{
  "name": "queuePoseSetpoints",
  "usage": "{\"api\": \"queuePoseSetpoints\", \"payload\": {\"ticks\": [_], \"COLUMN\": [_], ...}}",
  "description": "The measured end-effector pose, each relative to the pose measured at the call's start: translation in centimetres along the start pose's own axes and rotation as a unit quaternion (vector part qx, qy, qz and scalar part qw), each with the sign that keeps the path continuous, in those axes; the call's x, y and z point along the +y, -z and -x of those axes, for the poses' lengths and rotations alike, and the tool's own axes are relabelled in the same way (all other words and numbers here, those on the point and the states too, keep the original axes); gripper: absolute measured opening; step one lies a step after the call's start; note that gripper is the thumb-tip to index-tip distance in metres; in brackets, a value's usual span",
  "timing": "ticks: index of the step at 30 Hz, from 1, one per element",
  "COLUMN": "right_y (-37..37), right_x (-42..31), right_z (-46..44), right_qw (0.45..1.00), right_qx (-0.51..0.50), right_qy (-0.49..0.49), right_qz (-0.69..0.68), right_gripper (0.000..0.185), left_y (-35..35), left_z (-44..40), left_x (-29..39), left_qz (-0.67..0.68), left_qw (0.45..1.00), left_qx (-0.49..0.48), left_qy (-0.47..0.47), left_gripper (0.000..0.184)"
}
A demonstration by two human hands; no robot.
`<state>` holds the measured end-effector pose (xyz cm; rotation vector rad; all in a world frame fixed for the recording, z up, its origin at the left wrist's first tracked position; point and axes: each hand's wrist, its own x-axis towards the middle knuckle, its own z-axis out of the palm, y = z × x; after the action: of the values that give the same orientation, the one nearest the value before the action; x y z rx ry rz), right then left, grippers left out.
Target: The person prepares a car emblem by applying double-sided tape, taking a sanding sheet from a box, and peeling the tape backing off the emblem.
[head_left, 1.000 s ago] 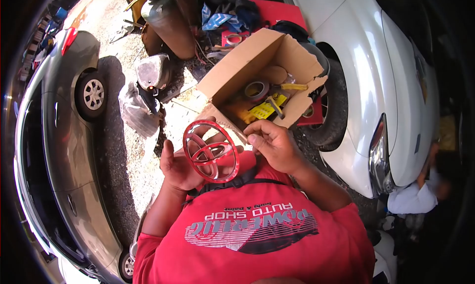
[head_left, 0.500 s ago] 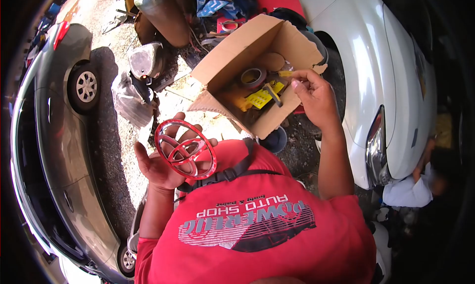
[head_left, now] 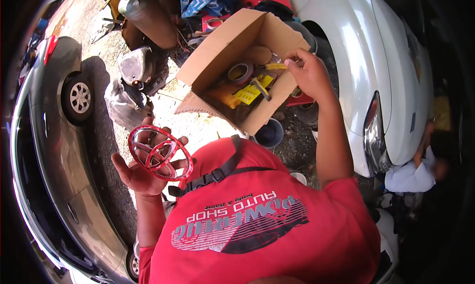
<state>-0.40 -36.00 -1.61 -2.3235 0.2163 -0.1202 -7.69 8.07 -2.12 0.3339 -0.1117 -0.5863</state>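
Observation:
On my left hand (head_left: 141,180) lies an oval car emblem (head_left: 159,160) edged in red, with my fingers behind it and my thumb out to the side. My right hand (head_left: 311,75) is at the right edge of an open cardboard box (head_left: 217,54). Its thumb and fingers pinch a thin yellow strip (head_left: 275,66), which points left over the box. Inside the box are a roll of tape (head_left: 241,81), a yellow perforated piece (head_left: 247,95) and a grey bar-like piece (head_left: 262,90). The box's bottom is partly in shadow.
A tan car (head_left: 64,150) stands at left, a white car (head_left: 346,51) at right. A person in white (head_left: 410,177) is low at far right. A bucket (head_left: 269,133) sits below the box. A large cylinder (head_left: 148,17) and plastic-covered item (head_left: 123,103) are beyond.
The view has shifted, so the box and cars appear displaced. My left hand, with the emblem, appears farther left. More of the yellow strip shows in my right hand.

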Motion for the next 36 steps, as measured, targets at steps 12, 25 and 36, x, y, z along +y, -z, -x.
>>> {"api": "queuePoseSetpoints", "payload": {"ticks": [12, 25, 36], "right_y": [-10.2, -10.1, -11.3], "right_x": [3.7, 5.8, 4.0], "right_z": [-4.8, -7.8, -10.4], "right_qw": [0.783, 0.872, 0.902], "right_qx": [-0.407, -0.229, -0.376], "right_qy": [0.016, 0.139, -0.113], "right_qz": [0.470, 0.411, 0.181], "right_gripper": [0.032, 0.021, 0.050], "left_y": [-0.3, 0.6, 0.9], "left_z": [0.6, 1.5, 0.5], "left_x": [-0.7, -1.5, -1.0], "left_qz": [-0.038, -0.013, -0.001], "left_qw": [0.998, 0.998, 1.000], "left_qx": [0.054, 0.047, 0.013], "left_qy": [-0.021, -0.044, -0.017], "left_gripper": [0.103, 0.102, 0.104]}}
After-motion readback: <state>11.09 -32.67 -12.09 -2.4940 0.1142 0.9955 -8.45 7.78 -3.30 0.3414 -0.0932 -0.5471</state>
